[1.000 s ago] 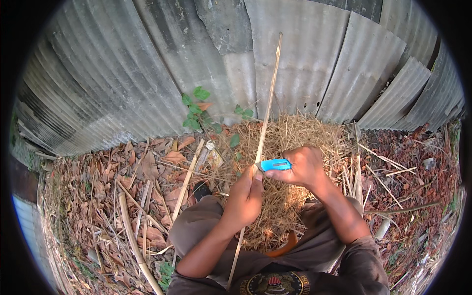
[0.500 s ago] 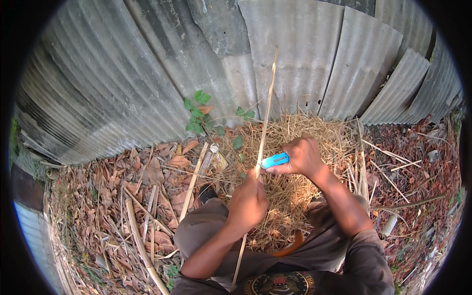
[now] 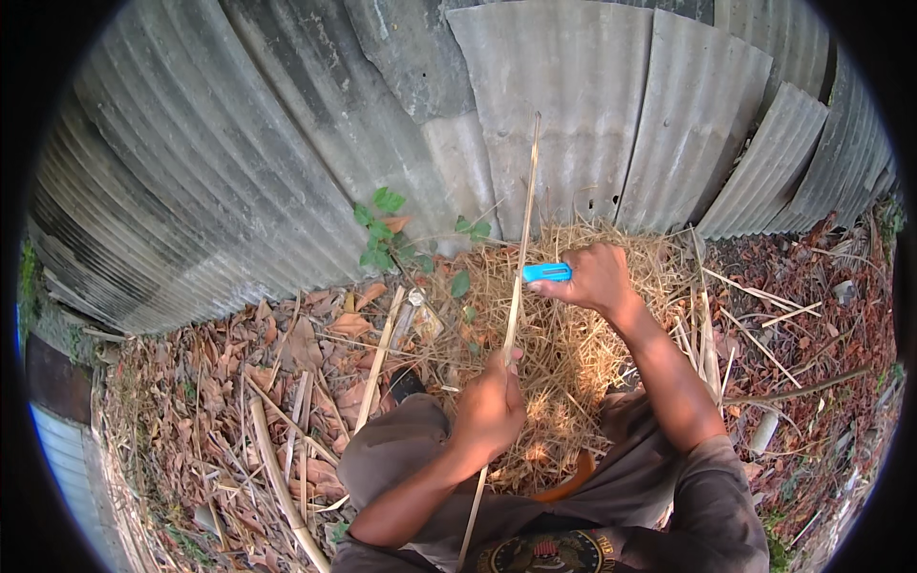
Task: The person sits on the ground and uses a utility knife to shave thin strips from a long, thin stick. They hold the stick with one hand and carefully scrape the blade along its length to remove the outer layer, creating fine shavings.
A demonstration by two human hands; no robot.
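A long, thin bamboo strip (image 3: 528,205) runs from my lap up toward the metal wall, its far end tapering to a point. My left hand (image 3: 489,413) is closed round its lower middle, and the tail comes out below toward my shirt. In my right hand (image 3: 600,279) is a light-blue utility knife (image 3: 547,273), fingers wrapped round the handle. The knife's front end meets the strip's right side, well above my left hand. Its blade is too small to make out. Pale shavings (image 3: 564,363) lie heaped beneath both hands, between my legs.
Corrugated metal sheets (image 3: 564,105) form a wall ahead. A small green plant (image 3: 380,234) grows at its foot. Dry leaves and bamboo pieces (image 3: 277,468) cover the left ground; more thin sticks (image 3: 764,349) lie right. Something curved and orange-brown (image 3: 570,482) rests by my lap.
My right hand with the knife has slid up along the strip, away from my left hand. The strip's far tip has dropped slightly in view. My left hand keeps its grip.
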